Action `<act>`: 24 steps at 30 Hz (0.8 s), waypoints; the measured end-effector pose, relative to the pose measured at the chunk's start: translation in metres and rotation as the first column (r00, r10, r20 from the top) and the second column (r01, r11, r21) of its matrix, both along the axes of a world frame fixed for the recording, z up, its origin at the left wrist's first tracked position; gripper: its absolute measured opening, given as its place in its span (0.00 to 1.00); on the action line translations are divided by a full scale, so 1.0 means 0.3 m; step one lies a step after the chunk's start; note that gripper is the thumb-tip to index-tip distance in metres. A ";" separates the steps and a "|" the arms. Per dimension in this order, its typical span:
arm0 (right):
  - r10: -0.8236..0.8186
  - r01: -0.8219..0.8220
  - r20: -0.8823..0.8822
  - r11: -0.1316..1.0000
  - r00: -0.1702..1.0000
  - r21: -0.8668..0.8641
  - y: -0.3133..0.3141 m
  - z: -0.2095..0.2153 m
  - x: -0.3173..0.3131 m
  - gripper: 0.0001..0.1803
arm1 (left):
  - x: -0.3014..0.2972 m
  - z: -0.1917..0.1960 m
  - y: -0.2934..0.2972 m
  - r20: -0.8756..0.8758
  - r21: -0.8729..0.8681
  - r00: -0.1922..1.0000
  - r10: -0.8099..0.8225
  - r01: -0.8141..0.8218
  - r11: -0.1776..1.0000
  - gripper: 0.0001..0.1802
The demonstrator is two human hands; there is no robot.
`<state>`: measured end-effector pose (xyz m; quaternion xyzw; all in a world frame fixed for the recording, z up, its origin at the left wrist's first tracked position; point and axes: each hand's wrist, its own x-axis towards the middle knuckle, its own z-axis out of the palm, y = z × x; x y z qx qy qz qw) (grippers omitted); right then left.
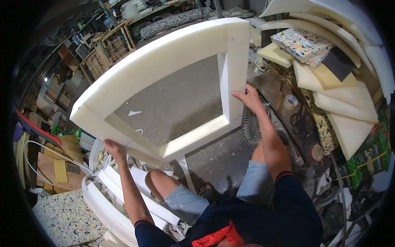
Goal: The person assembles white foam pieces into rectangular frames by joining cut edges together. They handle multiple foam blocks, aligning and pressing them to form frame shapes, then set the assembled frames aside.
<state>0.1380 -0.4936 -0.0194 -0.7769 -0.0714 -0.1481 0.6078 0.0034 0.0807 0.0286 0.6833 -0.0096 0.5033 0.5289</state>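
A large cream foam frame [164, 61] with a curved top edge and a wide open middle is held up in front of me, tilted. My left hand [115, 150] grips its lower left side, the thumb on the near face and the other fingers mostly hidden behind. On the right side bar, my right hand [249, 99] clasps the edge with the thumb across the face. Through the opening the grey floor [181, 90] shows, with a small white scrap [134, 113] lying on it.
White foam strips [119, 185] pile up at my left leg. To the right, a low bench [284, 111] carries a tape roll [291, 101] and scissors [298, 120], near a coiled hose [248, 127]. Beyond are stacked foam pieces [343, 94] and a speckled foam block [302, 43]. A broom [70, 147] lies left.
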 end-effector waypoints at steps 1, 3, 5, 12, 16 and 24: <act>-0.033 0.031 -0.057 0.999 0.998 -0.035 -0.001 -0.008 0.002 0.28 | 0.004 -0.007 0.005 -0.024 0.004 0.997 0.073 -0.073 0.997 0.41; 0.010 -0.009 -0.039 1.000 0.999 0.022 -0.005 -0.021 0.001 0.29 | -0.001 -0.029 0.039 -0.083 0.066 0.983 0.162 -0.156 0.985 0.41; -0.005 0.006 -0.063 1.000 0.998 0.011 -0.007 -0.027 -0.002 0.29 | 0.012 -0.076 0.067 -0.105 0.088 0.986 0.129 -0.120 0.989 0.38; 0.168 -0.134 -0.209 0.976 0.963 0.169 -0.011 0.009 -0.016 0.19 | -0.013 -0.075 0.060 -0.068 0.404 0.897 0.436 -0.375 0.834 0.22; 0.175 -0.136 -0.203 0.972 0.963 0.191 -0.030 -0.001 0.017 0.22 | -0.042 -0.014 -0.019 -0.127 0.238 0.973 0.194 -0.160 0.958 0.37; 0.234 -0.170 -0.245 0.952 0.941 0.254 -0.081 -0.073 0.083 0.27 | -0.023 -0.148 -0.009 -0.323 0.120 0.946 -0.018 0.060 0.991 0.40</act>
